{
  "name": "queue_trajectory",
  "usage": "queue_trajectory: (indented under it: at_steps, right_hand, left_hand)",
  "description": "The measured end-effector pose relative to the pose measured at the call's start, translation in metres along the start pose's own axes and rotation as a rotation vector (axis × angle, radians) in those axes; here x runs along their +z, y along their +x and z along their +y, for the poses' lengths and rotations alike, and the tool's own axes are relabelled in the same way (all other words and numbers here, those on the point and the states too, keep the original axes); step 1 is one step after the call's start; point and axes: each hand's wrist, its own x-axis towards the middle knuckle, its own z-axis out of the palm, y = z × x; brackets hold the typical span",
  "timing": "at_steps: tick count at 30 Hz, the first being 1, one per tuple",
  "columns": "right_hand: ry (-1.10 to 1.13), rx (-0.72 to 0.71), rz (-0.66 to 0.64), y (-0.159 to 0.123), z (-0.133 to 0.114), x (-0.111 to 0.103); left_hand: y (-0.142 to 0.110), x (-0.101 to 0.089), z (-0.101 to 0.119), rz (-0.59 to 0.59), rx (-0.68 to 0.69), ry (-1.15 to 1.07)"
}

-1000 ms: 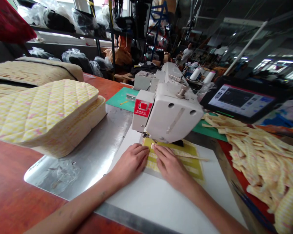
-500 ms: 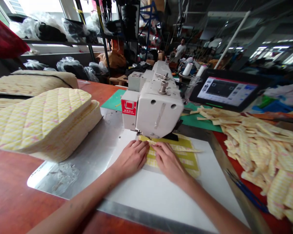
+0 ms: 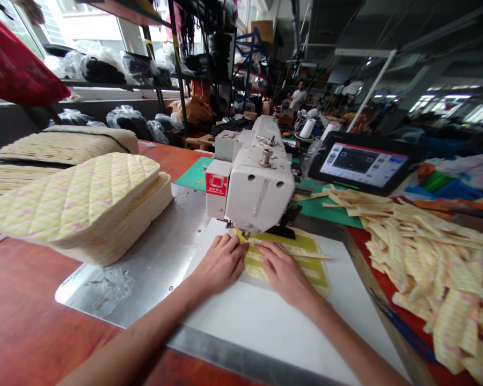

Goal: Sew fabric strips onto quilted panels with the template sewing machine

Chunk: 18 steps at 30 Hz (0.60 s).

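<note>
from the head camera, a person at a sewing station is working with both hands on a white board [image 3: 265,332]. the left hand [image 3: 220,265] is pressing down flat and open on a yellow printed fabric panel [image 3: 284,268], gripping nothing, and the right hand [image 3: 285,279] is doing the same just beside it, the fingertips of the two nearly meeting. the panel is lying directly under and ahead of the hands, its far edge reaching beneath a white industrial sewing machine [image 3: 257,195]. a loose pale strip [image 3: 306,253] is running across the panel and sticking out past the right hand.

the left fingertips [image 3: 241,245] are sitting near the presser foot [image 3: 239,229], so a finger pushed too far forward could get caught if the machine is running. if the hands are easing their pressure, the strip could be sliding out of line and the seam could be wandering.

beyond the left hand, a stack of quilted pads [image 3: 74,209] is resting beside a steel plate [image 3: 145,273] on the surface [image 3: 32,305], and a bump could be tipping it toward the work. right of the hands, a heap of cut strips [image 3: 438,268] is lying near the board, where a stray piece could be getting dragged under the panel.
</note>
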Motion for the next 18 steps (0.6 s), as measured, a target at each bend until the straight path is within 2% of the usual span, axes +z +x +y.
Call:
queue_trajectory:
  at_steps: [7,12,18]
  right_hand:
    - [0.074,0.022,0.050,0.012,0.012,0.001]
    - [0.074,0.027,0.126,0.021,0.010,0.011]
    - [0.066,-0.030,0.110,0.019,0.002,0.016]
  left_hand:
    - [0.006,0.006,-0.013,0.059,-0.002,-0.051]
    - [-0.001,0.000,-0.021,0.081,-0.037,-0.074]
    - [-0.012,-0.007,-0.017,0.065,-0.059,-0.080]
